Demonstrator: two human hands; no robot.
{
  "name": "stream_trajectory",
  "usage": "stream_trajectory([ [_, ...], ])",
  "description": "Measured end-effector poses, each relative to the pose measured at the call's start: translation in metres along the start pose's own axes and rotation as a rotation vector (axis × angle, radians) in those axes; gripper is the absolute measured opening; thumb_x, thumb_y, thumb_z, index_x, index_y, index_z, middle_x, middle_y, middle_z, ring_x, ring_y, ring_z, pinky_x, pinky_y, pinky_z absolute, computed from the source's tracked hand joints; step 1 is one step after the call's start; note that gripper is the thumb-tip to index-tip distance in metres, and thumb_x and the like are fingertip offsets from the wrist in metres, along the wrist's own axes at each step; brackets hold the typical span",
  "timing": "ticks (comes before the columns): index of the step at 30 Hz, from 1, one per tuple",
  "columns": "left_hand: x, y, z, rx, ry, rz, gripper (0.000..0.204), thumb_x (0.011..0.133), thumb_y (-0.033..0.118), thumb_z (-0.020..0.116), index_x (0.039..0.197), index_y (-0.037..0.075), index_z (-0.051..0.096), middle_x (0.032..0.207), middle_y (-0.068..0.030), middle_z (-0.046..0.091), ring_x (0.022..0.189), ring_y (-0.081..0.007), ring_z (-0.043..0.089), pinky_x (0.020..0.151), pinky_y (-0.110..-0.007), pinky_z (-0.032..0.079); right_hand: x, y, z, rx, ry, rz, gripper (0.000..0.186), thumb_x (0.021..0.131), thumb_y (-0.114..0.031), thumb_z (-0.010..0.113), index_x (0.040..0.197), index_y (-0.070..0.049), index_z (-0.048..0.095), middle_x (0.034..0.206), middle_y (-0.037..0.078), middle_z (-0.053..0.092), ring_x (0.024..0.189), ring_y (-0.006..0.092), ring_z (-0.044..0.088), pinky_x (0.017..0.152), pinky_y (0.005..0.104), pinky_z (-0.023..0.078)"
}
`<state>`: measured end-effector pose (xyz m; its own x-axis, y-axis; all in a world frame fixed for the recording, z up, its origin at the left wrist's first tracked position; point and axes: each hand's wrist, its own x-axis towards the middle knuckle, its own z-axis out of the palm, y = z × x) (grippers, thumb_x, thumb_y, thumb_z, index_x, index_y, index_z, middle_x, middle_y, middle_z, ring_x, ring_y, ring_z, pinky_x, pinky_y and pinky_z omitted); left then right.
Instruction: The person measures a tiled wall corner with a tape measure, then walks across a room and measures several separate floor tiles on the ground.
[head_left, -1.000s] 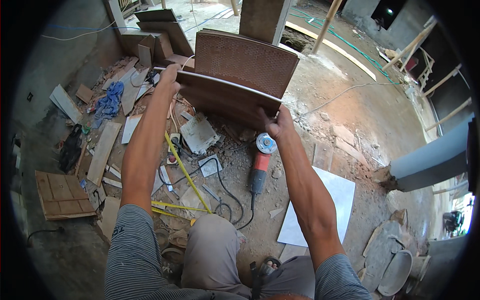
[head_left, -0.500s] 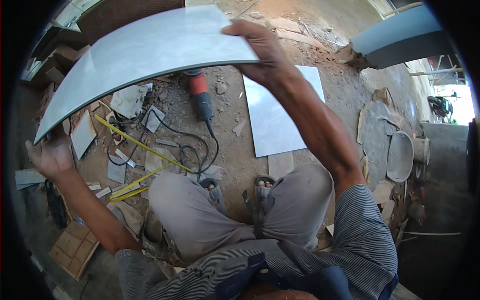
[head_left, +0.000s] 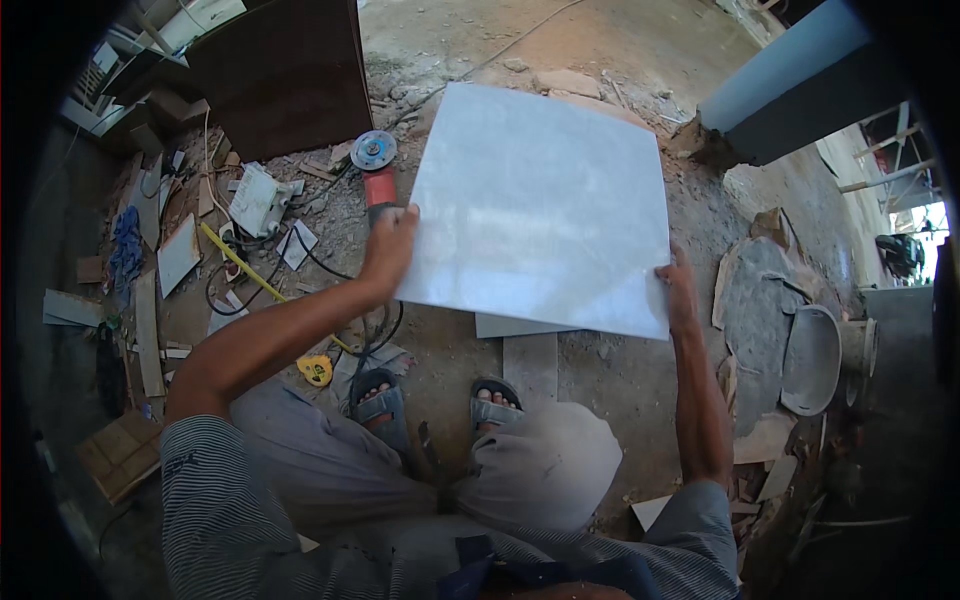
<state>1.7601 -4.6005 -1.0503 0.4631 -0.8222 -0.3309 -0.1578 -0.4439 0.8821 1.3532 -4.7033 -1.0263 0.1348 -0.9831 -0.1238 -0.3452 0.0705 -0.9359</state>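
Blue-grey column (head_left: 790,85), upper right. Pale glossy tile (head_left: 540,205), raised centrally, mostly blocking sight of a second tile (head_left: 500,326). Brown panel (head_left: 275,80), upper left. Red angle grinder (head_left: 379,182), partly behind left hand (head_left: 391,250), pinching the tile's left edge; right hand (head_left: 680,288), pinching its right edge. Yellow tape measure (head_left: 315,370), lower left.

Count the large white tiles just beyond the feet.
2. The held tile is between the left hand and right hand; the second tile lies below it, mostly covered, one strip showing. More may be hidden underneath.
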Motion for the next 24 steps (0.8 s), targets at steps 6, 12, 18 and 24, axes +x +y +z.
stream_trajectory([
  [6,-0.022,-0.073,0.083,0.129,0.111,0.056,0.04,0.093,0.038,0.044,0.101,-0.001,0.053,0.089,-0.0225,0.061,0.085,-0.0362,0.059,0.076,-0.042,0.044,-0.017,0.065,-0.021,-0.096,0.064,0.071,0.063,0.088,-0.034,0.055,0.132,0.008,0.037,0.121,0.021,0.052,0.108,0.0249,0.053,0.093,0.0341,0.041],
  [12,-0.036,-0.125,0.125,0.086,0.219,0.007,0.036,0.093,0.033,0.044,0.102,0.0,0.053,0.09,-0.0235,0.061,0.085,-0.0391,0.059,0.075,-0.042,0.044,0.005,0.119,-0.026,-0.136,0.035,0.074,0.058,0.091,-0.031,0.056,0.131,0.007,0.038,0.119,0.021,0.053,0.104,0.0243,0.056,0.088,0.0338,0.045],
  [18,-0.042,-0.134,0.138,0.022,0.299,-0.046,0.033,0.092,0.031,0.046,0.098,-0.001,0.056,0.086,-0.0224,0.062,0.081,-0.0369,0.06,0.071,-0.042,0.044,0.029,0.128,-0.022,-0.111,-0.019,0.069,0.055,0.091,-0.027,0.055,0.132,0.007,0.038,0.119,0.021,0.053,0.104,0.0242,0.056,0.088,0.0331,0.045],
  [24,-0.038,-0.141,0.149,0.033,0.35,-0.024,0.034,0.092,0.03,0.046,0.101,-0.001,0.057,0.084,-0.0219,0.062,0.08,-0.0365,0.06,0.071,-0.042,0.045,0.038,0.153,-0.024,-0.098,-0.02,0.068,0.054,0.09,-0.023,0.056,0.131,0.007,0.038,0.12,0.021,0.053,0.106,0.0251,0.055,0.09,0.0337,0.043],
])
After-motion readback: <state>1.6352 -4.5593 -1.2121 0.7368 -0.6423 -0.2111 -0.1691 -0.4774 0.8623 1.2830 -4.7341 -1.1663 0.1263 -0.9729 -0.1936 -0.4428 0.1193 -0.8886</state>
